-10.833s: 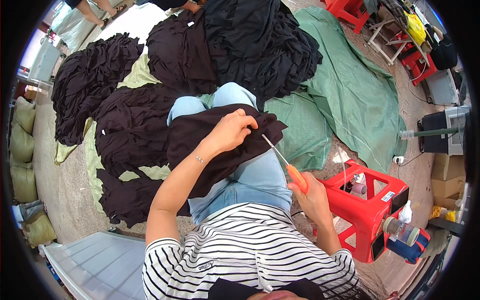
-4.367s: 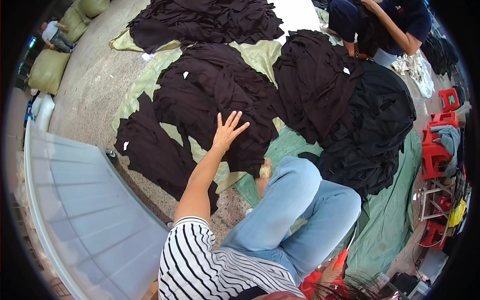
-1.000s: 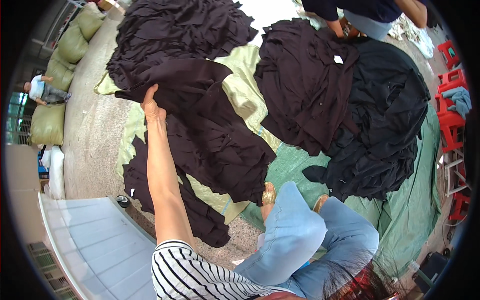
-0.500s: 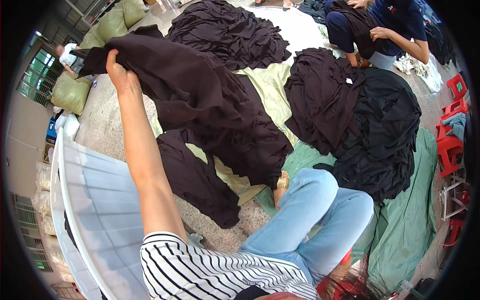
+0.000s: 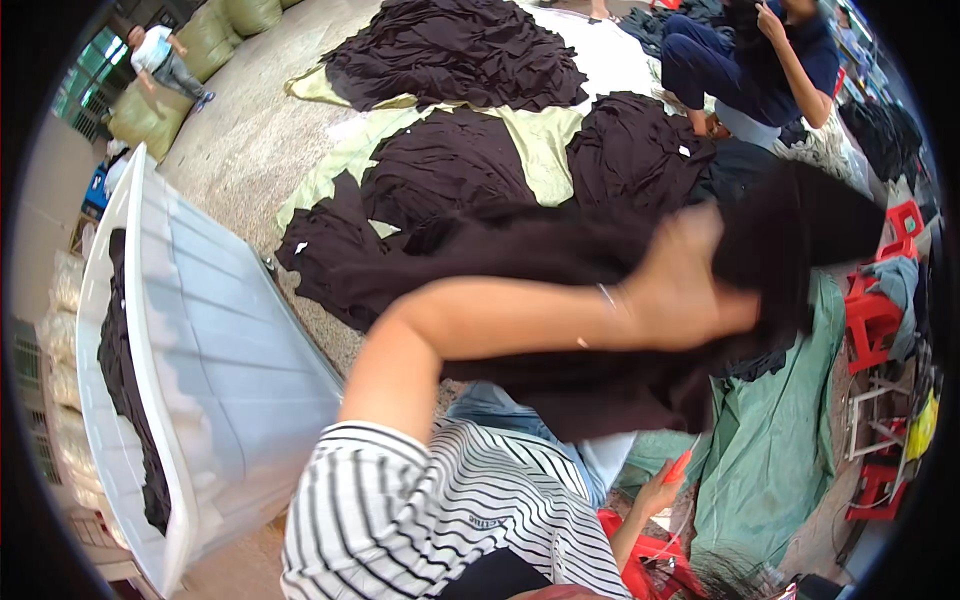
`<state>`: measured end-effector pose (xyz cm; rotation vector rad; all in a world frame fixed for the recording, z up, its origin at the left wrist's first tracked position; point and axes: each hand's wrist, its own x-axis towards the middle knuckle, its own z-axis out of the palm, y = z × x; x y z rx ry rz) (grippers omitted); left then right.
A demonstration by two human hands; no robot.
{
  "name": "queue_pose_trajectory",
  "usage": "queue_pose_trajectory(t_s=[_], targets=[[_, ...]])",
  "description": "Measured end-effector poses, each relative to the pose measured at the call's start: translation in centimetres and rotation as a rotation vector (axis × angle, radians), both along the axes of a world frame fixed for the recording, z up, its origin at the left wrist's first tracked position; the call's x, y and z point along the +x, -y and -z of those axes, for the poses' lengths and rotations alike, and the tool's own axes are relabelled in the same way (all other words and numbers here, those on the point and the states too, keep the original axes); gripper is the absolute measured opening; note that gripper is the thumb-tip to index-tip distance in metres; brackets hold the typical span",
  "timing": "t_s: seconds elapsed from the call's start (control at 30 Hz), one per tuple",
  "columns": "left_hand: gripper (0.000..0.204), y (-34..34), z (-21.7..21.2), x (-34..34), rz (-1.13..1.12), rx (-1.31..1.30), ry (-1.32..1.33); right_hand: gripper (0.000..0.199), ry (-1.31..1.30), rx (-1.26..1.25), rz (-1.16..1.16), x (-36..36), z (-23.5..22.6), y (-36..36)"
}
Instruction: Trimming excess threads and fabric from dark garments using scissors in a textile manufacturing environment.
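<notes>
My left hand (image 5: 682,275), blurred by motion, is stretched across to the right and grips a dark brown garment (image 5: 610,390). The garment spreads under my forearm and over my lap, and its far end flares out beyond the hand. Lower down, beside my knees, my right hand (image 5: 652,495) is closed round a small orange-red tool (image 5: 678,466) whose kind I cannot make out. Behind the garment lie dark brown piles (image 5: 450,165) of clothing on pale yellow-green sheeting (image 5: 545,150).
A large white plastic bin (image 5: 230,310) with dark cloth (image 5: 128,380) inside stands at left. Green sheeting (image 5: 765,470) and red stools (image 5: 868,325) are at right. A co-worker (image 5: 770,80) sits at the far right; another person (image 5: 158,58) stands far left.
My left hand has swung from the far left to the right, drawing the dark garment across my lap. My right hand with the orange-red tool has come into view.
</notes>
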<state>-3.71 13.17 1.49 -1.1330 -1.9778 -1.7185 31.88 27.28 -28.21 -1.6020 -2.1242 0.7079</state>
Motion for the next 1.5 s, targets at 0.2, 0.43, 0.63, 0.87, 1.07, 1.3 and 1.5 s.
queue_pose_trajectory(t_s=[0.2,0.43,0.63,0.87,1.07,1.3,1.5], targets=[[0.087,-2.7,17.5,10.1,0.506,-0.767,-0.482,0.053,0.042,0.317,0.059,7.7,-0.4,-1.2],[0.048,5.4,14.0,3.4,0.060,-0.238,-0.019,0.067,0.041,0.009,0.403,9.6,-4.3,-0.3],[0.044,14.9,29.2,-10.1,-0.479,-0.508,0.227,0.070,0.188,0.108,0.214,5.0,-7.5,-0.7],[0.132,15.1,37.1,-21.9,-0.317,-1.452,0.086,0.068,0.351,-0.178,0.308,3.9,-7.5,-1.1],[0.102,13.8,44.1,-19.7,-0.328,-1.730,-0.109,0.066,0.372,-0.055,0.227,5.2,-5.7,-0.3],[0.049,19.8,45.6,-16.7,-0.508,-1.041,0.300,0.064,0.364,0.073,0.043,9.5,-3.7,-0.5],[0.010,27.2,33.1,-19.2,-0.536,0.534,0.937,0.063,0.313,0.169,-0.135,6.1,-1.1,-2.8]])
